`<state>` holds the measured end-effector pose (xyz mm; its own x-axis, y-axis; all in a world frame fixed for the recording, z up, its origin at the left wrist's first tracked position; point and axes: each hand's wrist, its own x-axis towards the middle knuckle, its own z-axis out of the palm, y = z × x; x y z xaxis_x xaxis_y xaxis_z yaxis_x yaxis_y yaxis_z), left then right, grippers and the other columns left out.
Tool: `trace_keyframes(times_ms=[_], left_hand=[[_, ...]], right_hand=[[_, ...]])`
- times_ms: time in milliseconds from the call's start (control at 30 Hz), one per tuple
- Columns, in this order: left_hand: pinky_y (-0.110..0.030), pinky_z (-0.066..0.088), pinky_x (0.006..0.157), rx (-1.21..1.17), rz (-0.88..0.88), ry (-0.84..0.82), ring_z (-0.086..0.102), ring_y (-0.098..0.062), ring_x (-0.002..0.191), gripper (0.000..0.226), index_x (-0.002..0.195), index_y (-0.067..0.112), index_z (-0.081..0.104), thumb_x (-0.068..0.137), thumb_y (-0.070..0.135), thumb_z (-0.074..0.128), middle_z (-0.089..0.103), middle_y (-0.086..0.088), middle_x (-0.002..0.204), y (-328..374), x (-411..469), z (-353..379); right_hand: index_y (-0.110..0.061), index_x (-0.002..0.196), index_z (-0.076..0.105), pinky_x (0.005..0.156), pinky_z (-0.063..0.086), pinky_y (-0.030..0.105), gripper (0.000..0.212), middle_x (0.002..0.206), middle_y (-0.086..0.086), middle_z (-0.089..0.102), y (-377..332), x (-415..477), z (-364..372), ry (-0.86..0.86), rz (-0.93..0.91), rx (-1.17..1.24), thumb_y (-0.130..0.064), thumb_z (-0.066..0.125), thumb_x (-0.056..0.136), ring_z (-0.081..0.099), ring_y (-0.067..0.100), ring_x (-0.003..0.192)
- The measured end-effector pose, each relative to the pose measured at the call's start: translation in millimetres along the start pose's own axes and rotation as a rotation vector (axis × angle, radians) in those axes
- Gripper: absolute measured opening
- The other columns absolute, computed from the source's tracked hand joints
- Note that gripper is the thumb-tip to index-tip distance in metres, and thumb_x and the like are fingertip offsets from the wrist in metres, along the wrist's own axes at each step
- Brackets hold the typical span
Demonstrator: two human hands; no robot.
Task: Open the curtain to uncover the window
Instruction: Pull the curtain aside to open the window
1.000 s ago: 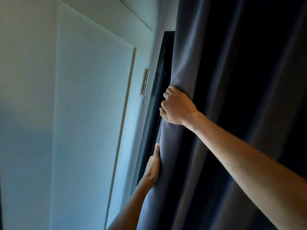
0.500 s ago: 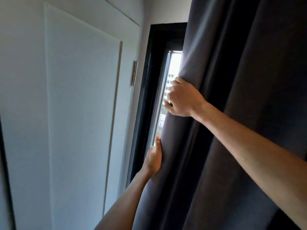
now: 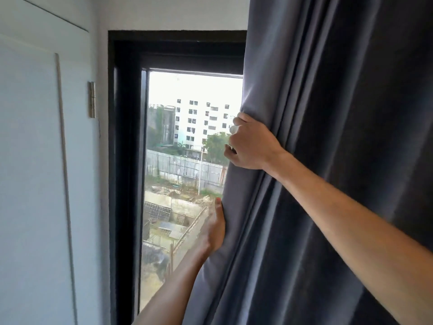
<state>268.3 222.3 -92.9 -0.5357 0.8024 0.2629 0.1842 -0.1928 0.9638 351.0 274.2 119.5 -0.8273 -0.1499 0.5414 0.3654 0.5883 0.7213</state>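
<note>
A dark grey curtain hangs in folds over the right half of the view. Its left edge stands about midway across a black-framed window, whose left pane shows buildings and a yard outside. My right hand is closed around the curtain's left edge at about mid height. Lower down, my left hand holds the same edge, thumb on the front and fingers hidden behind the cloth. The right part of the window is hidden behind the curtain.
A pale blue-white wall with a cabinet door fills the left side. A metal hinge sits beside the window frame. The wall runs above the frame.
The curtain's edge has slid to the right with both hands on it. The window went from fully covered to a narrow slit to a wide open strip of glass.
</note>
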Motion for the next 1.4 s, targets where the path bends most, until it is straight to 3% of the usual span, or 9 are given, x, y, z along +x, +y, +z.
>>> trace_keyframes(times_ms=[300,400,533,800,933,1000,1067,1200,1400], left_hand=[[-0.015,0.026,0.099,0.053,0.046,-0.161,0.044,-0.011,0.127,0.071,0.137,0.01,0.046,0.096,0.053,0.007,0.05,0.005,0.127,43,-48,135],[-0.029,0.039,0.105,0.036,-0.011,-0.248,0.058,-0.016,0.116,0.094,0.129,0.017,0.056,0.078,0.078,0.006,0.063,-0.004,0.124,51,-60,184],[-0.026,0.019,0.117,-0.112,-0.056,-0.427,0.035,0.001,0.132,0.081,0.143,0.025,0.037,0.084,0.074,0.013,0.042,0.015,0.141,57,-85,253],[-0.011,0.028,0.099,-0.142,-0.032,-0.682,0.038,0.028,0.1,0.051,0.129,0.043,0.035,0.088,0.064,0.014,0.048,0.052,0.091,111,-112,400],[-0.02,0.039,0.08,-0.107,-0.08,-0.782,0.049,0.006,0.079,0.063,0.081,0.049,0.053,0.061,0.094,0.014,0.053,0.017,0.089,132,-110,443],[-0.022,0.035,0.094,-0.139,-0.098,-0.846,0.05,0.004,0.1,0.09,0.116,0.037,0.059,0.063,0.09,0.01,0.057,0.008,0.116,154,-105,453],[-0.026,0.025,0.102,-0.152,-0.116,-0.894,0.04,0.004,0.115,0.108,0.145,0.022,0.032,0.063,0.087,0.009,0.044,0.001,0.136,175,-108,465],[-0.031,0.013,0.117,-0.13,-0.123,-0.861,0.021,-0.014,0.143,0.123,0.146,0.026,0.027,0.047,0.099,0.01,0.03,0.001,0.154,197,-110,492],[-0.032,0.025,0.108,0.013,-0.028,-0.914,0.04,-0.025,0.134,0.1,0.136,0.009,0.046,0.078,0.077,0.003,0.048,-0.017,0.142,209,-109,517]], right_hand=[[-0.008,0.055,0.068,0.111,0.037,0.036,0.044,0.061,0.006,0.063,84,-131,-22,0.026,0.074,-0.106,-0.029,0.052,0.09,0.057,0.025,0.08],[-0.006,0.052,0.065,0.108,0.042,0.037,0.041,0.06,0.007,0.061,112,-176,-32,0.069,0.095,-0.118,-0.025,0.056,0.087,0.059,0.027,0.078],[-0.009,0.048,0.061,0.107,0.039,0.034,0.044,0.058,0.005,0.06,148,-240,-51,0.013,0.128,-0.117,-0.025,0.05,0.088,0.055,0.025,0.075],[-0.009,0.047,0.059,0.101,0.048,0.037,0.043,0.059,0.001,0.056,264,-368,-91,0.067,0.217,-0.169,-0.019,0.053,0.088,0.051,0.022,0.077],[-0.007,0.047,0.058,0.1,0.048,0.04,0.041,0.055,0.002,0.053,308,-387,-115,0.057,0.247,-0.21,-0.014,0.056,0.087,0.051,0.023,0.07],[-0.007,0.046,0.054,0.101,0.048,0.041,0.043,0.054,0.003,0.05,332,-388,-125,0.076,0.273,-0.231,-0.012,0.053,0.089,0.045,0.021,0.067],[-0.006,0.047,0.053,0.103,0.046,0.041,0.045,0.053,0.004,0.047,347,-403,-129,0.083,0.308,-0.228,-0.013,0.048,0.091,0.035,0.017,0.067],[-0.006,0.048,0.051,0.099,0.046,0.044,0.048,0.053,0.007,0.049,378,-427,-141,0.064,0.373,-0.267,-0.015,0.042,0.095,0.046,0.028,0.063],[-0.006,0.051,0.047,0.1,0.044,0.043,0.047,0.055,0.01,0.045,410,-451,-155,0.068,0.413,-0.308,-0.015,0.039,0.096,0.048,0.031,0.064]])
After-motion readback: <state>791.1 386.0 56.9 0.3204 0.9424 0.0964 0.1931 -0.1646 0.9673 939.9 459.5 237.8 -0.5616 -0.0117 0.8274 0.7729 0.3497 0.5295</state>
